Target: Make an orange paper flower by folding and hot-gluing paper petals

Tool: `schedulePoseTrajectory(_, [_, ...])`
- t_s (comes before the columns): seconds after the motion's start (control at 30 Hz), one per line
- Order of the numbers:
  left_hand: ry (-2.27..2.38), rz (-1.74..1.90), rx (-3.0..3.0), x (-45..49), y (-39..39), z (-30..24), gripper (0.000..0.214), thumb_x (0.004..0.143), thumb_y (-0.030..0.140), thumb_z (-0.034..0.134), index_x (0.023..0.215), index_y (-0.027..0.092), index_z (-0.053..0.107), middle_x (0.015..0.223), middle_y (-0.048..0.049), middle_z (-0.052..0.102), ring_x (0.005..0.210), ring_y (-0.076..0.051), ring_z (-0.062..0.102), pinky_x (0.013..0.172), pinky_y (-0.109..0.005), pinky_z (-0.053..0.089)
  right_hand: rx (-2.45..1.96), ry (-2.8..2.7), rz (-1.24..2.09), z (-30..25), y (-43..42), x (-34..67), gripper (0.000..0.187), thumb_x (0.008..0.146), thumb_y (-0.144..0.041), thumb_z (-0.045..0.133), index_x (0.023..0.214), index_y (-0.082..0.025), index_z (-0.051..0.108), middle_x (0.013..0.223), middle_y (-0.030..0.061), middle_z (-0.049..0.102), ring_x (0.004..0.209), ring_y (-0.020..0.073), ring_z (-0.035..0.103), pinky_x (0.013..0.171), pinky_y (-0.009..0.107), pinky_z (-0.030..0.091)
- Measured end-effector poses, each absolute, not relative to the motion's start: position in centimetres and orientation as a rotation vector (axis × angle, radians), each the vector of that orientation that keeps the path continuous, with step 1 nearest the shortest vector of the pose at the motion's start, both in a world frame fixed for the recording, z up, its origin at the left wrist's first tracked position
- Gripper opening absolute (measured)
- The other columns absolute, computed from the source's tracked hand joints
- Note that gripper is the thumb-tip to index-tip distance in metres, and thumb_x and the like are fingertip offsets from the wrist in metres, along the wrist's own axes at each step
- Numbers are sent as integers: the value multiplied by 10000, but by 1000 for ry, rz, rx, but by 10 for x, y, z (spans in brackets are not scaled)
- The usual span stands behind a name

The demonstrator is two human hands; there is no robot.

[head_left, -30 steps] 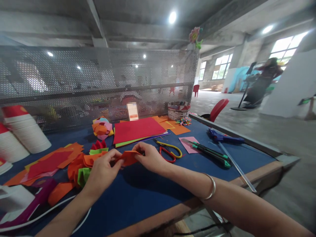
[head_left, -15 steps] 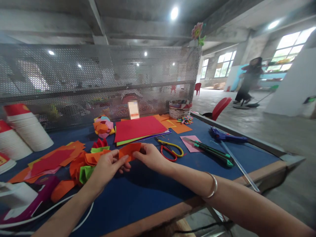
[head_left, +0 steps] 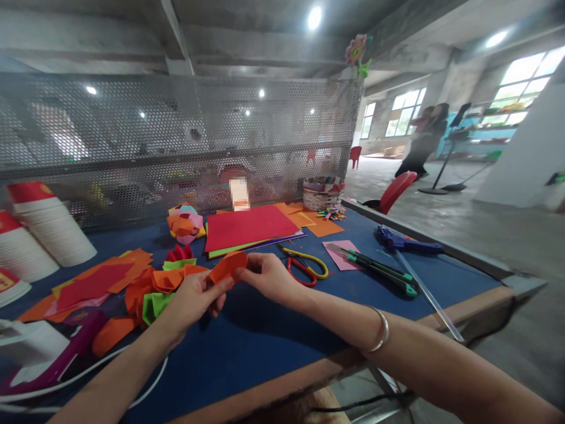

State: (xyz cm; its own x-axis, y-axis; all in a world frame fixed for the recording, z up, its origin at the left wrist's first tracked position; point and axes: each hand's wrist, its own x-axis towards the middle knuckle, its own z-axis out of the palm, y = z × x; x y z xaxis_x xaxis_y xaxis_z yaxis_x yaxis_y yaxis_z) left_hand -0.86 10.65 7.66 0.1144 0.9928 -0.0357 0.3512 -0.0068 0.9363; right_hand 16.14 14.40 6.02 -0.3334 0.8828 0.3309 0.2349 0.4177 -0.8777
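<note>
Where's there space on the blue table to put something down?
Bare tabletop shows from the left hand and right hand back to the near wooden edge. Another free patch lies between the blue glue gun, clear stick and that edge. It's crowded on the left: cups, paper sheets, folded paper pieces.

From my end I see a blue table, wooden front edge. On it: cup stacks, loose paper, folded paper, paper ball, stack of sheets, scissors, basket, pink sheet with cutter partly over it, glue gun. Power strip near left.
</note>
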Motion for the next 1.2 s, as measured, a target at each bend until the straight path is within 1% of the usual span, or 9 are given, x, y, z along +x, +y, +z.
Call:
schedulePoseTrajectory(0.17, [1496, 772, 1715, -10, 106, 74, 464, 710, 619, 616, 542, 199, 513, 405, 16, 515, 395, -137, 493, 463, -257, 389, -1000, -1832, 902, 62, 147, 164, 175, 822, -261, 583, 745, -128, 666, 671, -5, 598, 623, 101, 474, 570, 218, 346])
schedulePoseTrajectory(0.3, [1478, 1062, 1968, -14, 111, 74, 285, 792, 471, 570, 831, 192, 609, 701, -10, 650, 656, -185, 610, 620, -274, 452, -979, -1910, 898, 62, 142, 162, 165, 803, -245, 594, 679, -139, 620, 594, -39, 504, 573, 81, 408, 524, 213, 287])
schedulePoseTrajectory(0.4, [1429, 1145, 1974, -15, 113, 75, 245, 814, 399, 495, 870, 189, 607, 802, -32, 656, 777, -208, 614, 677, -288, 462, -937, -1986, 881, 62, 137, 160, 191, 788, -201, 589, 609, -151, 548, 554, -59, 446, 546, 69, 374, 513, 214, 266])
schedulePoseTrajectory(0.5, [1419, 1128, 1941, -13, 112, 76, 228, 793, 381, 499, 828, 184, 608, 756, -34, 638, 745, -214, 588, 634, -292, 450, -939, -2006, 867, 62, 134, 158, 213, 785, -188, 594, 590, -156, 516, 541, -67, 422, 536, 65, 361, 507, 213, 261])
schedulePoseTrajectory(0.6, [1394, 1138, 1854, -15, 112, 75, 138, 707, 280, 534, 782, 186, 601, 717, -19, 630, 726, -205, 584, 642, -289, 451, -949, -2017, 894, 62, 134, 158, 140, 791, -172, 597, 653, -148, 583, 557, -61, 460, 542, 68, 393, 515, 206, 282])
schedulePoseTrajectory(0.73, [1368, 1169, 1719, -18, 111, 72, 200, 589, 159, 525, 776, 187, 590, 665, 16, 617, 654, -174, 568, 619, -272, 441, -981, -2044, 886, 63, 132, 158, 130, 810, -204, 617, 695, -144, 624, 583, -46, 522, 555, 72, 433, 531, 206, 299])
schedulePoseTrajectory(0.93, [1314, 1176, 1485, -14, 112, 75, 202, 604, 289, 678, 754, 175, 604, 671, 13, 638, 672, -162, 573, 647, -262, 442, -1021, -2075, 758, 68, 129, 159, 212, 839, -237, 611, 648, -148, 582, 566, -55, 486, 544, 70, 404, 535, 220, 278])
schedulePoseTrajectory(1.03, [1298, 1060, 1434, -13, 110, 77, 266, 607, 364, 736, 736, 167, 613, 639, 15, 629, 606, -145, 556, 585, -249, 411, -1045, -2031, 747, 67, 132, 159, 224, 844, -235, 605, 640, -153, 561, 574, -53, 483, 549, 73, 394, 537, 227, 274])
schedulePoseTrajectory(1.2, [1287, 960, 1451, -14, 108, 78, 297, 559, 325, 792, 752, 161, 635, 579, 39, 588, 545, -121, 519, 543, -236, 374, -1027, -1953, 833, 63, 137, 159, 185, 847, -222, 581, 674, -156, 577, 591, -44, 511, 562, 82, 402, 540, 227, 294])
